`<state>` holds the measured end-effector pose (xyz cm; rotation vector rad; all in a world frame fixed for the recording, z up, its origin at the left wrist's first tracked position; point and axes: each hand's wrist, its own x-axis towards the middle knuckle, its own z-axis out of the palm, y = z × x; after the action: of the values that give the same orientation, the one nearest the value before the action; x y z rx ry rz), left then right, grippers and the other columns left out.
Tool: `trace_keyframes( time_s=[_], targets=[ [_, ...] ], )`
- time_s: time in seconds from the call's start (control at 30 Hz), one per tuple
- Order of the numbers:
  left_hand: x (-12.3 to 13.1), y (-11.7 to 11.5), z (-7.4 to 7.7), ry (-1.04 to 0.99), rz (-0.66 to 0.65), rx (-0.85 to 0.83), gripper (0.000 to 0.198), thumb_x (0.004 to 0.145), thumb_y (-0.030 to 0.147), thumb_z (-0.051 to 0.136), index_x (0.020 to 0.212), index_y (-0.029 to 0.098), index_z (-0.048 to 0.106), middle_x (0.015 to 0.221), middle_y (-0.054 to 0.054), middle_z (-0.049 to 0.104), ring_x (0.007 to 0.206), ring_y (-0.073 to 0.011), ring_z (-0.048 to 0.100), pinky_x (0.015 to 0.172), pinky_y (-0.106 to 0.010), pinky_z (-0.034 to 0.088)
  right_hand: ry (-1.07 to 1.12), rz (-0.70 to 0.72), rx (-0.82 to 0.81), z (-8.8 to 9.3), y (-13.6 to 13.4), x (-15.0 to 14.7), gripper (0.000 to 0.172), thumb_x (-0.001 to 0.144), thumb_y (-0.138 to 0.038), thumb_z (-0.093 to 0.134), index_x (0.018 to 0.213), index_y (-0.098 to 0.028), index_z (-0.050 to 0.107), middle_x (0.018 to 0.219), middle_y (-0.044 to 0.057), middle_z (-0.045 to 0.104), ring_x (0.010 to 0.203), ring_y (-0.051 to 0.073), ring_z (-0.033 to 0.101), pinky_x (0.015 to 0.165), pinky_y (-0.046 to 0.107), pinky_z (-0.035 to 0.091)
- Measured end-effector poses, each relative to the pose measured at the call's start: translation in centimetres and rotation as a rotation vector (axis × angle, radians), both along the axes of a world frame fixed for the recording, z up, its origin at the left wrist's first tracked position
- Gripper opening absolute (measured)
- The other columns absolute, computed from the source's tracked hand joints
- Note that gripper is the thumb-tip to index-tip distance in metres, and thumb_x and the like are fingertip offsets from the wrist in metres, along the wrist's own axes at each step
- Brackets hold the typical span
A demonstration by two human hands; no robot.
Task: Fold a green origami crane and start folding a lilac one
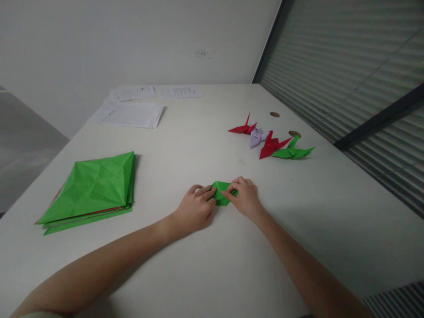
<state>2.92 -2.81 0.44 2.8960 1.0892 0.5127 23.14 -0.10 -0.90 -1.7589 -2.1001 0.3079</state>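
Note:
A small folded piece of green origami paper point(221, 190) lies on the white table between my hands. My left hand point(197, 205) presses the paper's left side down, its fingers bent and close together. At the right side of the paper, the thumb and fingers of my right hand point(243, 196) are closed on an edge or flap. My fingertips hide both ends of the paper, so its full folded shape cannot be made out.
To the left lies a stack of creased green sheets point(92, 187) with red edges showing. Several folded cranes stand right of centre: red point(243, 128), lilac point(256, 138), red point(272, 145) and green point(293, 152). Printed papers point(129, 114) lie at the back left. Window blinds point(347, 66) border the right.

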Motion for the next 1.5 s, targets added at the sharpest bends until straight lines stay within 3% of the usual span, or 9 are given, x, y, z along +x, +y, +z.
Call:
trace_keyframes(
  time_s=[0.33, 0.53, 0.83, 0.9, 1.03, 1.3, 1.5],
  targets=[
    [-0.50, 0.64, -0.51, 0.040, -0.079, 0.068, 0.016, 0.080, 0.012, 0.052, 0.088, 0.016, 0.067, 0.115, -0.012, 0.069, 0.115, -0.0268, 0.061, 0.098, -0.046, 0.048, 0.010, 0.001, -0.018, 0.17, -0.05, 0.02, 0.024, 0.085, -0.045, 0.065, 0.072, -0.025, 0.070, 0.092, 0.004, 0.064, 0.093, 0.025, 0.054, 0.081, 0.039, 0.035],
    [-0.41, 0.33, -0.45, -0.034, -0.032, 0.001, 0.042, 0.080, 0.014, 0.050, 0.121, 0.017, 0.059, 0.120, -0.011, 0.068, 0.118, -0.0261, 0.060, 0.097, -0.048, 0.048, -0.007, 0.011, -0.001, 0.12, 0.03, 0.06, 0.028, 0.086, -0.047, 0.062, 0.071, -0.025, 0.070, 0.091, 0.005, 0.064, 0.092, 0.025, 0.055, 0.080, 0.040, 0.036],
    [-0.27, -0.02, -0.07, 0.010, -0.027, -0.013, 0.021, 0.081, 0.013, 0.053, 0.095, 0.017, 0.068, 0.117, -0.012, 0.068, 0.121, -0.0271, 0.057, 0.102, -0.048, 0.045, -0.015, 0.009, -0.033, 0.31, 0.06, 0.07, 0.025, 0.085, -0.046, 0.064, 0.073, -0.025, 0.070, 0.093, 0.005, 0.064, 0.095, 0.026, 0.055, 0.081, 0.040, 0.036],
    [-0.24, -0.06, -0.17, -0.022, -0.019, 0.007, 0.020, 0.079, 0.014, 0.054, 0.094, 0.016, 0.068, 0.119, -0.012, 0.068, 0.122, -0.0286, 0.056, 0.103, -0.051, 0.042, -0.016, 0.016, -0.036, 0.26, 0.10, 0.11, 0.026, 0.086, -0.047, 0.063, 0.073, -0.025, 0.070, 0.093, 0.005, 0.064, 0.095, 0.026, 0.054, 0.081, 0.040, 0.036],
    [-0.11, -0.07, -0.43, -0.102, -0.014, -0.028, 0.031, 0.077, 0.015, 0.054, 0.105, 0.015, 0.065, 0.121, -0.012, 0.068, 0.114, -0.0257, 0.062, 0.098, -0.045, 0.047, -0.031, 0.028, -0.029, 0.21, 0.14, 0.19, 0.030, 0.087, -0.050, 0.061, 0.073, -0.025, 0.070, 0.093, 0.005, 0.064, 0.093, 0.025, 0.054, 0.079, 0.039, 0.035],
    [-0.16, 0.03, -0.75, -0.093, -0.032, -0.027, 0.042, 0.082, 0.017, 0.052, 0.123, 0.017, 0.060, 0.122, -0.011, 0.067, 0.117, -0.0264, 0.061, 0.095, -0.047, 0.047, -0.044, 0.032, -0.024, 0.39, 0.07, 0.12, 0.030, 0.087, -0.049, 0.060, 0.073, -0.025, 0.070, 0.093, 0.006, 0.064, 0.094, 0.026, 0.054, 0.077, 0.039, 0.035],
    [-0.07, -0.03, -0.26, -0.093, 0.008, -0.070, 0.027, 0.081, 0.022, 0.055, 0.104, 0.020, 0.070, 0.120, -0.009, 0.068, 0.113, -0.0258, 0.063, 0.093, -0.044, 0.048, -0.047, 0.036, -0.025, 0.41, 0.11, 0.13, 0.032, 0.087, -0.051, 0.059, 0.073, -0.025, 0.069, 0.093, 0.006, 0.064, 0.093, 0.025, 0.054, 0.077, 0.039, 0.035]
  ],
)
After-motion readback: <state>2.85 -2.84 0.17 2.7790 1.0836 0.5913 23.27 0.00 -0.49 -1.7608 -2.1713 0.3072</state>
